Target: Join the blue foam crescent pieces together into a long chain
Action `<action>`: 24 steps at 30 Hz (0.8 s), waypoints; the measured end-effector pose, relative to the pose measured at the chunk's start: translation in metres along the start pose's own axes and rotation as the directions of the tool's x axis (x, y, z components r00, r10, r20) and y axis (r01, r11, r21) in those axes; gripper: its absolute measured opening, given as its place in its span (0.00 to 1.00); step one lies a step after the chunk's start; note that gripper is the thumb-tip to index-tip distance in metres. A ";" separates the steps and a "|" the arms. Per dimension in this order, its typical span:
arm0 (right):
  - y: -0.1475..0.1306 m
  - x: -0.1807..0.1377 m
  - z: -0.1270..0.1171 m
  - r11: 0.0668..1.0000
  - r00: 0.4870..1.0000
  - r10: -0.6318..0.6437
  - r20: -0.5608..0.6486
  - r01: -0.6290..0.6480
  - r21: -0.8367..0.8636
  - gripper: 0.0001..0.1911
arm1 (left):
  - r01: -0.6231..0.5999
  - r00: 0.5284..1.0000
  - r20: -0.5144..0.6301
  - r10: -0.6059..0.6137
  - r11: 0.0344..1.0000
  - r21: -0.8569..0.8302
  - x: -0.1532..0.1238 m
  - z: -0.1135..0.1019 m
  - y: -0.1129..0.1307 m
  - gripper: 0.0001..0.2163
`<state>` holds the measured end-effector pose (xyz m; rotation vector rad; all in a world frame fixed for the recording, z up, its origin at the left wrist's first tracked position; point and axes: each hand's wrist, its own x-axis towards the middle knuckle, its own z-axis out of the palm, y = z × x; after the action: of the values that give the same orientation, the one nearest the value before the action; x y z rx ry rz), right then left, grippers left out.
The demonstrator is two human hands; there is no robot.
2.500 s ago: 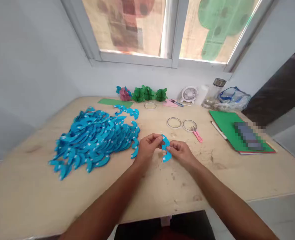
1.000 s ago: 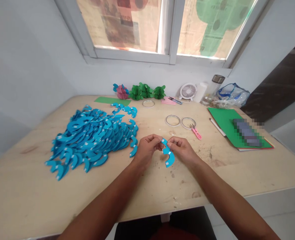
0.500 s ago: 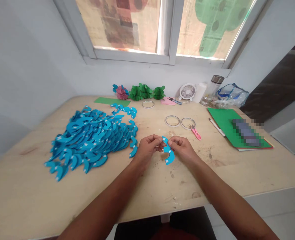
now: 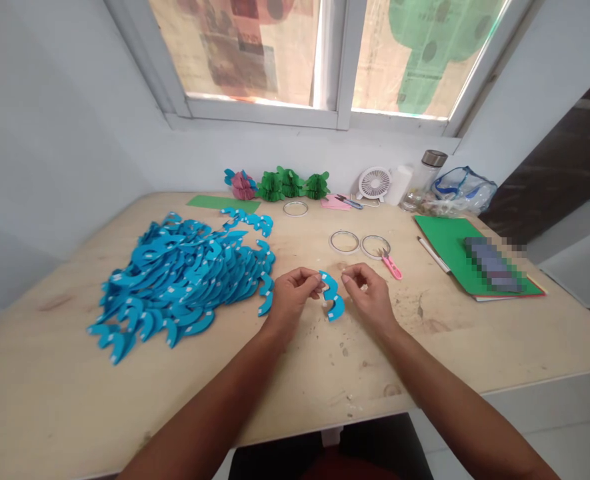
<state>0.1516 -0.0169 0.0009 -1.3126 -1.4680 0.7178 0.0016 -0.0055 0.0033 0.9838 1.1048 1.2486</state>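
Between finger and thumb, my left hand (image 4: 297, 291) pinches the upper end of a blue curved paper cutout (image 4: 333, 299) with small white squares on it. The cutout hangs in a wavy double-arc shape just above the table. To its right, a small gap away, is my right hand (image 4: 369, 291), thumb and forefinger pressed together; whatever is between them is too small to make out. A large heap of similar blue cutouts (image 4: 189, 267) lies left of my left hand. Some joined cutouts (image 4: 265, 287) sit at the heap's right edge, close to my left wrist.
Tape rolls (image 4: 345, 242) and pink thread snips (image 4: 391, 265) lie beyond my right hand. Green paper (image 4: 445, 247) with a blurred dark object (image 4: 492, 265) on it lies right. Green paper ornaments (image 4: 289, 183), a small fan (image 4: 375, 183) and a bottle (image 4: 427, 175) line the wall.
My right hand has come off the blue cutout and moved slightly to the right. The cutout, still in my left hand, has shifted a little left.
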 end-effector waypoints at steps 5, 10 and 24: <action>0.000 -0.003 0.003 1.000 0.985 -0.017 0.170 0.017 0.004 0.06 | -0.053 0.999 0.001 0.053 0.997 0.055 -0.007 0.005 0.004 0.03; 0.007 -0.004 0.008 1.000 0.978 -0.001 0.206 0.004 -0.013 0.05 | -0.060 0.998 0.039 0.057 0.994 0.086 -0.011 0.007 0.007 0.06; 0.007 -0.005 0.007 0.997 0.984 -0.005 0.176 0.019 -0.081 0.05 | -0.228 0.973 0.110 0.205 0.935 0.273 -0.008 0.002 0.001 0.06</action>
<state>0.1474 -0.0185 -0.0086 -1.3286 -1.6606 0.7889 0.0039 -0.0130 0.0052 1.3937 1.1571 1.2333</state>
